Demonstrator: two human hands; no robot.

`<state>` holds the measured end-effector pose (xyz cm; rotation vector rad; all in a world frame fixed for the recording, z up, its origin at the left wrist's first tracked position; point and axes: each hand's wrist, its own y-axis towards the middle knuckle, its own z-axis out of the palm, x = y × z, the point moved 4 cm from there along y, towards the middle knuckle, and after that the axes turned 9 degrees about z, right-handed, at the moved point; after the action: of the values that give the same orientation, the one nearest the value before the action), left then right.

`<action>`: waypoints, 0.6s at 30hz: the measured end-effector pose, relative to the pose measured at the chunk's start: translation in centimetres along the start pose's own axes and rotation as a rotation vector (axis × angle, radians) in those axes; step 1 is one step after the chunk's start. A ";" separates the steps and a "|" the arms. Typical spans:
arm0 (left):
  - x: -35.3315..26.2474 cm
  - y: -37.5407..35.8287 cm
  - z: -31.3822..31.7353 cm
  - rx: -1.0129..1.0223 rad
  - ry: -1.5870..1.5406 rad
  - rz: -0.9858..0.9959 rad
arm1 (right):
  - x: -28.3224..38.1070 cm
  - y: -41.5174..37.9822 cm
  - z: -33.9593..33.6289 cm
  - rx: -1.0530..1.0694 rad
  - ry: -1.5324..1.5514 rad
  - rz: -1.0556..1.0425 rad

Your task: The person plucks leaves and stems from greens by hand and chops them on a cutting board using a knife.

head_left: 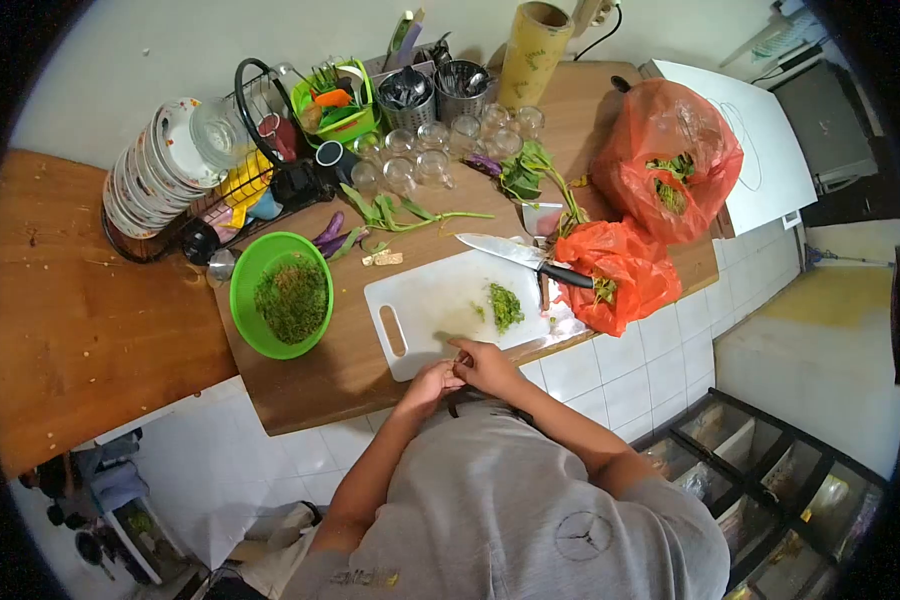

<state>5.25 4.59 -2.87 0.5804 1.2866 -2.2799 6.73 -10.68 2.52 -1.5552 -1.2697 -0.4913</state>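
My left hand (431, 386) and my right hand (488, 368) meet at the near edge of a white cutting board (425, 300). Both have their fingers drawn in and touching each other; whatever may be between them is too small to make out. Chopped green vegetable (505, 307) lies in a small heap on the board, beyond my right hand. A kitchen knife (505, 249) with a black handle rests across the board's far right corner, its handle reaching toward an orange-red plastic bag (625, 280). Neither hand touches the knife.
A green basin (238, 310) of shredded greens stands left of the board. Behind are eggplants (330, 230), leafy stalks (400, 212), several glass mugs (432, 168) and a dish rack with plates (140, 190). A larger red bag (670, 150) sits at the right.
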 end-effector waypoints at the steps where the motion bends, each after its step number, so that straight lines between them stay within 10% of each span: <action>1: -0.8 -0.2 -0.3 -0.008 0.068 -0.010 | 0.3 0.1 0.2 -0.017 0.077 0.010; 18: -4.5 -3.0 -6.9 0.051 0.011 0.093 | 5.5 2.9 4.6 0.013 -0.188 -0.166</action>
<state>8.11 12.80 -1.60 0.6577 1.1841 -2.2421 10.04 -3.85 3.83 -1.5195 -1.5516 -0.4487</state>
